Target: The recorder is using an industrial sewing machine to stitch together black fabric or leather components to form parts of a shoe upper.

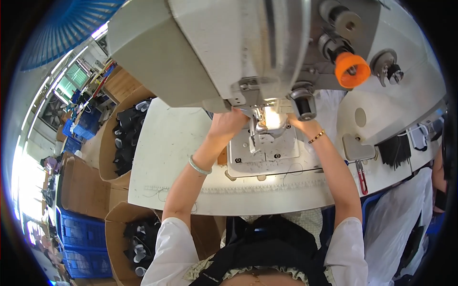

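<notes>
- Person sits at a sewing machine (248, 47); both hands are up under the machine head at the needle area (260, 125).
- Left hand (229, 121): at the left of the presser foot, fingers tucked under the machine arm. Grip state: cannot tell, fingers are hidden.
- Right hand (298, 123): at the right of the needle, mostly covered by the machine head and a metal knob (304, 102). Grip: cannot tell either.
- Workpiece: whatever sits under the foot is lost in the lamp glare (273, 117); can't make out its shape or colour.
- Metal plate (272, 155) is set in the white bench (167, 157) just below the hands, loose thread lying on it.
- Red thread snips (362, 177) lie on the bench to the right, well apart from the hands.
- Cardboard boxes of dark pieces (125, 136) stand left of the bench.
- Judgement: the step in hand looks like positioning or guiding the piece at the needle.
- Next move would call for both hands keeping the piece flat and fingertips clear of the needle line.
</notes>
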{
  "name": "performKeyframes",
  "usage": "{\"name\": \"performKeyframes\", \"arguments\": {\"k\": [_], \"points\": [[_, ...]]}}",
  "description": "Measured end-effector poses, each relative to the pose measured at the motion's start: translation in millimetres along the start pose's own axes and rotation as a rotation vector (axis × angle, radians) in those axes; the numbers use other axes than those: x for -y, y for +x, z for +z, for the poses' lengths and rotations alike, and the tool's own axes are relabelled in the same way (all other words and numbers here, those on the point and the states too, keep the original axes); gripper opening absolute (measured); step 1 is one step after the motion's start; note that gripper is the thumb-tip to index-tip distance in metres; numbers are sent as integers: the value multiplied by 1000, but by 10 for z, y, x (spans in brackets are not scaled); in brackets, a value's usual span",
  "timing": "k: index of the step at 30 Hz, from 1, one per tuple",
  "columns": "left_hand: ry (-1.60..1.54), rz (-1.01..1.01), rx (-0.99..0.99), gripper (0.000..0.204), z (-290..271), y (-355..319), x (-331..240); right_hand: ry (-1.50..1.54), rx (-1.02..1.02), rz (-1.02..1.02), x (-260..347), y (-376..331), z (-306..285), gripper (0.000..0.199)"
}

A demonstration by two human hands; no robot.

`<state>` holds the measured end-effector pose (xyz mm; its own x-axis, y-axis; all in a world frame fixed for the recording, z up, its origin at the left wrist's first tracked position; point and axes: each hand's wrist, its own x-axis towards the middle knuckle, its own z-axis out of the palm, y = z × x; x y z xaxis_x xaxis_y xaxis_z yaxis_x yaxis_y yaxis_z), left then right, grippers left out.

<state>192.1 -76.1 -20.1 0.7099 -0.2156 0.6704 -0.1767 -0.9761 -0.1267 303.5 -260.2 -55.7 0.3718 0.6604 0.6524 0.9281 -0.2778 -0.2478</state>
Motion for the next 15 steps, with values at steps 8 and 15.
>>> {"name": "performKeyframes", "arguments": {"k": [8, 15], "points": [[37, -184, 162, 31, -93, -109, 30, 350, -250, -97, 394, 35, -306, 19], [-173, -138, 42, 33, -75, -96, 205, 132, -359, -265, 325, 123, -299, 13]]}}
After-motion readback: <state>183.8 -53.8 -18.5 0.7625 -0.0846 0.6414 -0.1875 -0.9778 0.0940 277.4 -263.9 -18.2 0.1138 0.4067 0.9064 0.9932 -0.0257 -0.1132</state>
